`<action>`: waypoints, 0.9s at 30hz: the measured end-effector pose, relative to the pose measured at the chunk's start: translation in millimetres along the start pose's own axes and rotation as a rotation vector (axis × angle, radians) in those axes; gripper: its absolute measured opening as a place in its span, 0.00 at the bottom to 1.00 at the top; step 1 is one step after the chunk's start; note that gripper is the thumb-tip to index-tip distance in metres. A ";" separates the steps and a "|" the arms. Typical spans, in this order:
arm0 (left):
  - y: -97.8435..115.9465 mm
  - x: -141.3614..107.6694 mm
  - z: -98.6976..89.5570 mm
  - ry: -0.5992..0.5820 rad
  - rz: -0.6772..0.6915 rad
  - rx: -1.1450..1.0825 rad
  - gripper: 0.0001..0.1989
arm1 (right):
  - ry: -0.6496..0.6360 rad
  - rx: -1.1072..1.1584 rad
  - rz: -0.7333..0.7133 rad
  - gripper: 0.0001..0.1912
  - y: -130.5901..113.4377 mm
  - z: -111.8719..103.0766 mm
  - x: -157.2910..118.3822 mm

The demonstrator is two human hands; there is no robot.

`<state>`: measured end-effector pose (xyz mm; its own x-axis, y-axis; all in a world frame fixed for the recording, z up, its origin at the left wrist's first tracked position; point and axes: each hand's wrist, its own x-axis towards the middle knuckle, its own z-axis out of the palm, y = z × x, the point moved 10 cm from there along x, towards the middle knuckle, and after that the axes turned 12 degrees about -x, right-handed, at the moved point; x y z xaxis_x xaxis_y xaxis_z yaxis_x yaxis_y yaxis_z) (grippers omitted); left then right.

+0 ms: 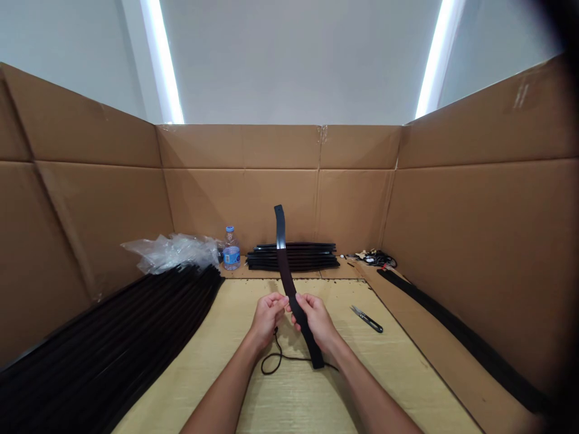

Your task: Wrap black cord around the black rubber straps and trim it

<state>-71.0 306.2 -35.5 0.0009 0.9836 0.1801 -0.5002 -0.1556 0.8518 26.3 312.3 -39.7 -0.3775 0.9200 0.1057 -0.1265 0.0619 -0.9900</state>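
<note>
- Black flexible strip point(287, 278), long, flat and matte with a glossy upper end: held between both hands above the table, nearly upright and bowed in a shallow curve. Its lower end reaches down near the mat; contact cannot be confirmed.
- Left hand point(270, 318): positioned at the strip's left edge. Left fingers point(277, 301) are curled together and pinch the strip with the thumb.
- Right hand point(316, 319): positioned just below the left hand. Right fingers point(307, 304) are closed around the strip, gripping it across its width.
- Thin black cord point(274, 361): runs down from beneath the left hand, forms a loop on the mat, then passes behind the strip's lower end toward the right.
- Pale woven mat point(294, 398): covers the table under both hands.
- Steel thread snips point(367, 319) with black handles: lie on the mat, right of the right hand and apart from it.
- Large stack of long black strips point(104, 325): lies along the left side of the table.
- Smaller stack of black strips point(293, 257): lies crosswise at the far edge, against the cardboard wall.
- Transparent plastic water bottle point(231, 248) with a blue cap: stands upright left of the smaller stack.
- Crumpled transparent plastic bag point(172, 253): lies beyond the large stack.
- Brown corrugated cardboard wall point(244, 193): encloses the table on three sides.
</note>
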 end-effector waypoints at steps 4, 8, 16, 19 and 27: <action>1.6 0.2 -1.0 0.041 0.011 0.012 0.21 | 0.008 0.042 0.008 0.27 2.0 -0.8 0.5; 2.9 2.2 -10.7 0.081 -0.001 0.037 0.23 | 0.032 0.071 -0.033 0.27 -1.4 -0.5 -0.2; -0.3 1.3 -6.7 0.002 -0.034 0.019 0.25 | -0.029 -0.031 -0.087 0.26 -11.9 6.2 -5.6; 2.7 0.0 -3.7 -0.007 -0.004 0.039 0.23 | -0.010 -0.052 -0.081 0.27 -11.6 5.0 -7.5; 2.5 -0.4 0.5 -0.018 0.019 0.098 0.23 | 0.049 -0.004 0.015 0.30 -2.0 0.0 -3.1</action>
<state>-71.7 305.3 -33.2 0.0082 0.9787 0.2049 -0.4136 -0.1833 0.8918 27.7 309.4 -38.0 -0.3339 0.9386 0.0862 -0.1175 0.0493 -0.9919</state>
